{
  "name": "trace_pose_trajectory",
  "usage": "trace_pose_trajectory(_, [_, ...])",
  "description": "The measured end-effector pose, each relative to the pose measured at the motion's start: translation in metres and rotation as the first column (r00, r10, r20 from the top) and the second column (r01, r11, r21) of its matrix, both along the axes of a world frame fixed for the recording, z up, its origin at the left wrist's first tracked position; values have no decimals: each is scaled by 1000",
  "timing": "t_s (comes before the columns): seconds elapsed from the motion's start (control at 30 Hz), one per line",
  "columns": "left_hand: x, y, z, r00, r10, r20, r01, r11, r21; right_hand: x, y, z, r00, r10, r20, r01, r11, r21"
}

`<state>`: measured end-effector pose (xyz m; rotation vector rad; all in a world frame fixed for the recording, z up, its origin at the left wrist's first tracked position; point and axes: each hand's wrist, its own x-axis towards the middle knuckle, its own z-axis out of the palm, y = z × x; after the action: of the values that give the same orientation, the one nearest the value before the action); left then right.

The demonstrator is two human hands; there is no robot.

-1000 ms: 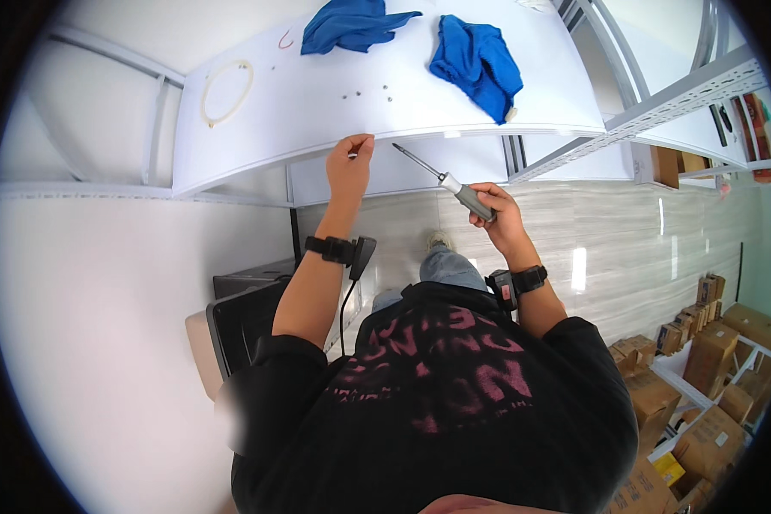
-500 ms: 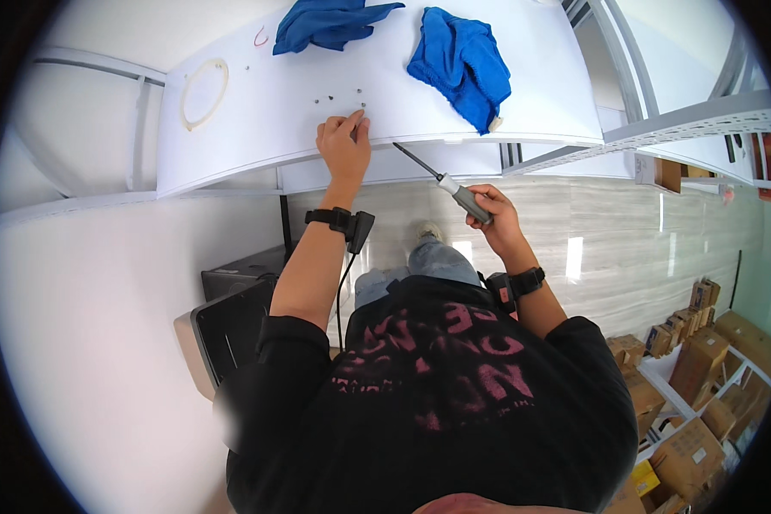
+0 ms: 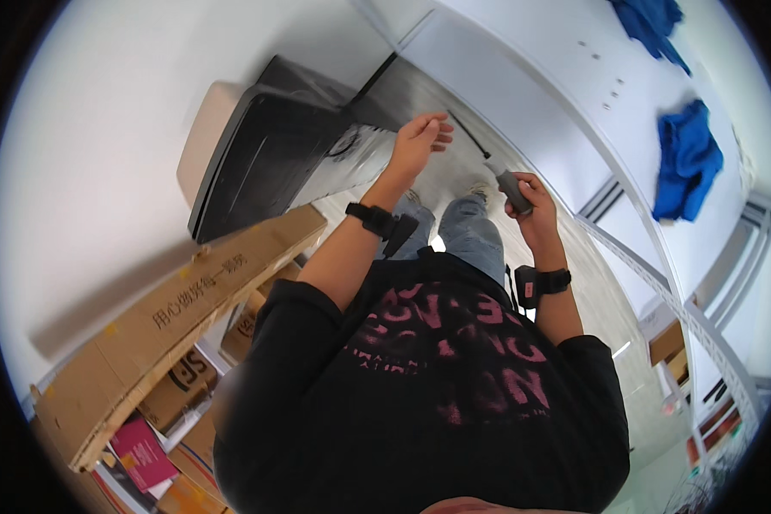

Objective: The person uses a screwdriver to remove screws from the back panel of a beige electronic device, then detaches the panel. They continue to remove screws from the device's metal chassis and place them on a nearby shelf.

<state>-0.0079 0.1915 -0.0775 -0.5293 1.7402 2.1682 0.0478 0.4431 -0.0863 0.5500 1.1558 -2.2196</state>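
My right hand (image 3: 533, 208) is closed around the grey handle of a screwdriver (image 3: 513, 190). Its dark shaft points up and to the left, toward my left hand (image 3: 421, 146). That hand is raised over the floor with its fingers curled in, just left of the shaft tip and apart from it. Whatever its fingers may hold is too small or hidden to make out. Several small dark pieces, perhaps screws (image 3: 614, 93), lie on the white tabletop (image 3: 565, 21) at the upper right.
Two blue cloths (image 3: 687, 163) lie on the tabletop. A black box-like appliance (image 3: 274, 141) stands at the left by the wall. Below it, a long cardboard box (image 3: 171, 313) lies above more cartons. Pale metal framing (image 3: 604, 150) borders the table at right.
The view has turned left, so the table now sits at the upper right and the black appliance shows in full. My left hand has come away from the small pieces; the screwdriver stays in my right.
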Motion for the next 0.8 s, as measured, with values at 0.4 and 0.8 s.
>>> trace_pose_trajectory(0.4, [174,-185,-50,861,426,280,-485,853,195,94,-210,-33,910,392,135,-395,919,0])
trace_pose_trajectory(0.8, [266,-317,-99,829,453,327,-541,798,266,219,-346,-65,952,196,234,-200,980,-7])
